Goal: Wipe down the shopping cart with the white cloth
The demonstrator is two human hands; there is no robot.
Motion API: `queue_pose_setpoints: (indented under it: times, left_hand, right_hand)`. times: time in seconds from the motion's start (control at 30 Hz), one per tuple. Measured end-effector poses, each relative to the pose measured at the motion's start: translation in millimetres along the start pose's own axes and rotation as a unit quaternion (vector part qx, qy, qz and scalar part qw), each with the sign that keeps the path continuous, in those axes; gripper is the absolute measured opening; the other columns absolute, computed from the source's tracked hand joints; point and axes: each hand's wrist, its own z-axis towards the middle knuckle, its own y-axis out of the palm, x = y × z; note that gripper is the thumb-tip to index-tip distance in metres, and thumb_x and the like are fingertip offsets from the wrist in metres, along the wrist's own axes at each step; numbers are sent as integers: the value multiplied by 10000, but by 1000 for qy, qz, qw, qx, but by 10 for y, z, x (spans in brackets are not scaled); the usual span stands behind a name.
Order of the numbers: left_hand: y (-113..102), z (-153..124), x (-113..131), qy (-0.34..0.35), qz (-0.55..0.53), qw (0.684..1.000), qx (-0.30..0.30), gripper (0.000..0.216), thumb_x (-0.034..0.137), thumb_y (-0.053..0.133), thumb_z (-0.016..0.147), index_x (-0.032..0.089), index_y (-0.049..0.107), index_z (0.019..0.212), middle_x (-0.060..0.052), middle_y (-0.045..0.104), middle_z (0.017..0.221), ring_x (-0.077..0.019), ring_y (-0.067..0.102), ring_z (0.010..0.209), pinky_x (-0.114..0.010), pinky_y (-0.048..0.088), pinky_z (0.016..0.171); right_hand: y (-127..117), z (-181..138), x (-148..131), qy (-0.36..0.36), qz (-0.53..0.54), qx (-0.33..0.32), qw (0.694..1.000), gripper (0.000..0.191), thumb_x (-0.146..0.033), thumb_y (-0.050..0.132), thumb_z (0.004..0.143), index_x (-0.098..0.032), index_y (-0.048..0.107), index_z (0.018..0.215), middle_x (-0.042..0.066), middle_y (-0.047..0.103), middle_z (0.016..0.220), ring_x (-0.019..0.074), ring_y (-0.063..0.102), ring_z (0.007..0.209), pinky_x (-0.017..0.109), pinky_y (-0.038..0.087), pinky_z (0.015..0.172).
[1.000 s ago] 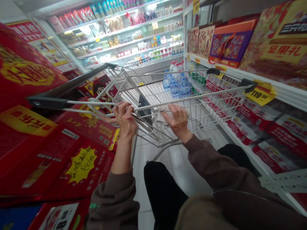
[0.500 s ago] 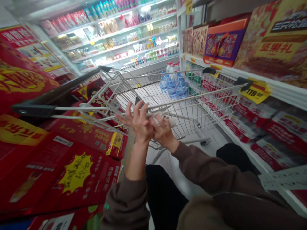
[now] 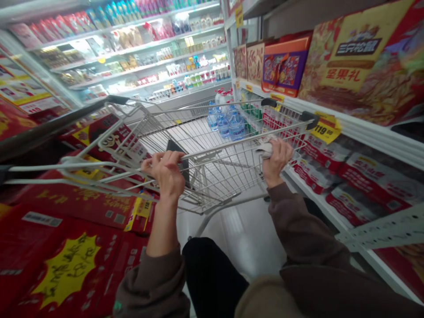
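A wire shopping cart [image 3: 228,176] stands sideways in front of me, and I can see through its mesh to the floor. My left hand [image 3: 167,174] is closed over its near top rail, left of the middle. Farther right along the same rail, my right hand [image 3: 277,157] grips a crumpled greyish-white cloth [image 3: 265,149]. The cloth lies against the rail; whether the fingers also grip the rail I cannot tell.
Red gift boxes [image 3: 82,247] are stacked on the left, close to the cart. On the right runs a shelf with nut gift boxes [image 3: 351,66] and wrapped bottle packs [image 3: 377,181]. Blue-tinted water bottles [image 3: 232,123] stand on the floor before a lit refrigerated display [image 3: 132,53].
My hands were together over the rail and have moved apart. The left has closed on the rail; the right has gone right with the cloth. The view has shifted slightly right.
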Motion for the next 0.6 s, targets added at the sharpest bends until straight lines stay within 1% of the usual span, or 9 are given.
queue_pose_setpoints:
  times: [0.03,0.1,0.2,0.27,0.33,0.4,0.47,0.53,0.6]
  left_hand:
    - [55,13,92,-4,-1,1000,12,946,703,-125,959,298,729,899,-71,702,924,-297,543,1052,-566,219,1067]
    - [212,37,345,16,-14,1000,3,900,687,-72,987,299,740,995,-85,702,1116,-305,528,1134,-555,236,1081]
    - [492,62,755,92,-35,992,-81,834,680,3,1009,281,681,1283,-101,682,1223,-298,536,1152,-504,269,1099]
    - [636,80,921,106,-38,987,-111,858,681,-12,1004,255,653,1339,-106,698,1146,-291,555,1089,-481,289,1074]
    - [713,104,960,93,-49,988,-115,904,674,-70,991,262,677,1292,-91,706,1057,-277,564,1011,-470,300,1029]
    - [739,131,917,84,-65,988,-114,935,672,-117,977,288,696,1236,-69,702,981,-265,561,965,-462,294,1002]
    - [749,154,855,84,-73,988,-108,941,684,-126,967,306,704,1202,-57,697,950,-261,560,962,-463,279,1002]
    - [773,169,819,85,-71,989,-100,936,687,-123,967,313,707,1186,-55,699,949,-263,562,970,-469,269,1003]
    - [814,175,813,92,-65,989,-92,933,693,-116,967,317,710,1183,-55,705,948,-267,565,964,-479,263,998]
  right_hand:
    - [-5,-56,-87,2,15,11,1000,367,-288,409,1051,-176,723,1204,176,676,1332,308,547,1257,520,436,1070]
    - [-9,-219,-328,-49,41,22,998,361,-264,413,1050,-185,714,1234,167,684,1334,301,557,1279,521,443,1091]
    - [8,-429,-596,-210,64,23,975,336,-229,482,1037,-267,689,1299,93,715,1330,268,557,1335,533,409,1147]
    - [30,-418,-535,-349,75,22,934,337,-220,515,1029,-325,684,1302,32,739,1306,229,555,1363,518,399,1171]
    - [56,-257,-249,-416,56,-13,908,343,-233,527,1033,-360,678,1314,-5,730,1339,203,540,1395,510,381,1198]
    - [81,-8,196,-356,18,-80,931,346,-252,493,1055,-366,679,1323,-9,710,1383,197,540,1399,531,333,1236]
    - [101,244,685,-274,6,-109,956,345,-267,453,1071,-392,711,1263,-23,727,1351,192,555,1377,540,308,1243]
    - [114,443,1108,-202,-2,-111,973,353,-241,442,1062,-348,744,1211,15,735,1330,212,546,1377,545,305,1233]
    - [128,568,1377,-120,-14,-86,989,350,-224,451,1040,-274,760,1197,80,729,1321,249,534,1372,551,332,1201]
